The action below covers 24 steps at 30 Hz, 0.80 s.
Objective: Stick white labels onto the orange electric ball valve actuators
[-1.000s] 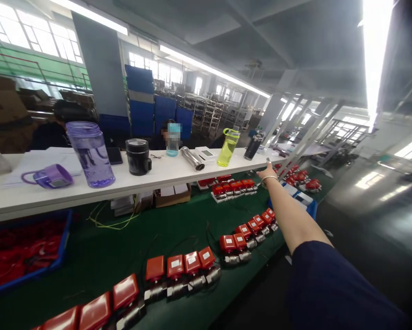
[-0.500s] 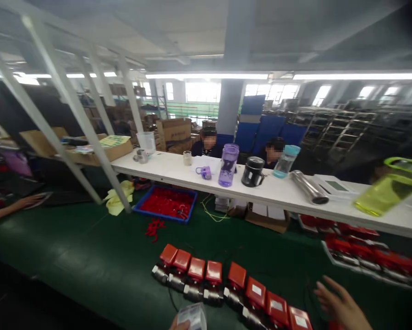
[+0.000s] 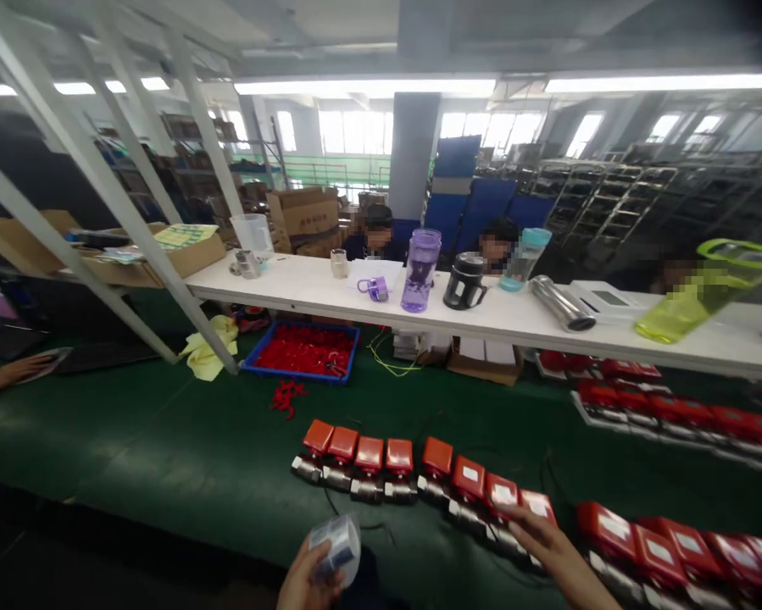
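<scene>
My left hand (image 3: pixel 306 576) is closed around a roll of labels (image 3: pixel 335 549) above the table's near edge. My right hand (image 3: pixel 549 542) reaches in from the lower right with its fingers stretched out. Its fingertips are at a red-topped metal valve (image 3: pixel 501 493) in the middle row; whether they touch it I cannot tell. Further left in that row, more valves with red box-shaped tops (image 3: pixel 369 455) stand side by side. Some tops carry white labels, others are plain. At the lower right another group of labelled red-topped valves (image 3: pixel 657 555) sits close by.
A blue tray (image 3: pixel 244 366) of small red parts lies under the white shelf (image 3: pixel 317 298), with loose red pieces (image 3: pixel 286 396) before it. Bottles, including a purple bottle (image 3: pixel 420 271), stand on the shelf. Another person's hand (image 3: pixel 28 368) is at far left; people sit beyond.
My view has tilted down. My right hand has moved left from beside the row to over its right-hand valves. The label roll in my left hand has come more fully into sight.
</scene>
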### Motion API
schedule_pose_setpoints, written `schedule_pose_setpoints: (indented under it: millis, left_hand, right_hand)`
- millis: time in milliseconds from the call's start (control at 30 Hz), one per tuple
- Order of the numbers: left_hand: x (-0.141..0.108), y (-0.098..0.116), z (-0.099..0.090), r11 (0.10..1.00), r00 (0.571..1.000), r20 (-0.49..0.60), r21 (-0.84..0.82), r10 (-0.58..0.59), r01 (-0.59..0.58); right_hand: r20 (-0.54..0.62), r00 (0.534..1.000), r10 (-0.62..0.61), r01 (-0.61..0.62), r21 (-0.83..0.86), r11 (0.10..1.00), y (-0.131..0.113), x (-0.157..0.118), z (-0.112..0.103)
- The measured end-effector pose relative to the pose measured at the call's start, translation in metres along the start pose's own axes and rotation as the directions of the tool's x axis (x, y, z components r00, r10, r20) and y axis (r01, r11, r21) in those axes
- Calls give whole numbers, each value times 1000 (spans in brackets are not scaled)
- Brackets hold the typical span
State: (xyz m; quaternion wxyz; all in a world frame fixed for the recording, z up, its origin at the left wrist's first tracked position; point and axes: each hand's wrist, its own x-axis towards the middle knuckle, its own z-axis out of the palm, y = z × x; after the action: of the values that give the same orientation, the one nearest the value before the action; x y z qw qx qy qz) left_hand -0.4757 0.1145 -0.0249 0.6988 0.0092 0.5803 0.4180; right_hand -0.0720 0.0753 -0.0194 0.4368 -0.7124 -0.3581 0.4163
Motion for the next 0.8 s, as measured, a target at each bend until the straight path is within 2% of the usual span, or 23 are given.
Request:
schedule_pose_setpoints:
  millis: [100, 200, 267, 333, 433, 500, 567, 633, 700, 733, 800]
  left_hand:
    - [2, 20, 0, 994, 995, 1, 55, 96, -96]
    - [12, 36, -3, 986, 992, 48, 119, 113, -118]
    - [16, 38, -11, 982, 989, 81, 133, 124, -134]
    - [13, 33, -25, 981, 984, 95, 113, 148, -159]
    - [-3, 15, -52, 982, 983, 40, 60, 177, -179]
    - [-18, -2, -68, 984, 984, -26, 36, 175, -174]
    - [-32, -20, -80, 987, 985, -73, 29, 158, -157]
    - [-46, -37, -87, 991, 987, -92, 33, 134, -131]
    - [-58, -54, -91, 993, 989, -95, 32, 118, -115]
    - [-62, -63, -92, 993, 989, -91, 35, 114, -112]
    - [-69, -80, -93, 994, 991, -92, 44, 101, -97]
  right_hand:
    - [-92, 995, 32, -22, 101, 995, 12, -32, 2]
    - [-136, 991, 15, -19, -29, 999, 34, -57, 21]
    - [-62, 998, -30, 20, -154, 988, 54, -68, 46]
    - [82, 994, -74, 91, -234, 968, 75, -74, 77]
    - [285, 952, -114, 207, -323, 923, 103, -77, 121]
    - [351, 929, -114, 247, -361, 899, 116, -78, 140]
    - [383, 916, -120, 276, -384, 881, 126, -81, 148]
    - [379, 915, -136, 291, -390, 873, 134, -85, 142]
    - [319, 936, -152, 278, -401, 873, 142, -88, 120]
    - [254, 955, -156, 254, -418, 872, 146, -88, 102]
    - [45, 987, -152, 155, -471, 868, 156, -87, 53]
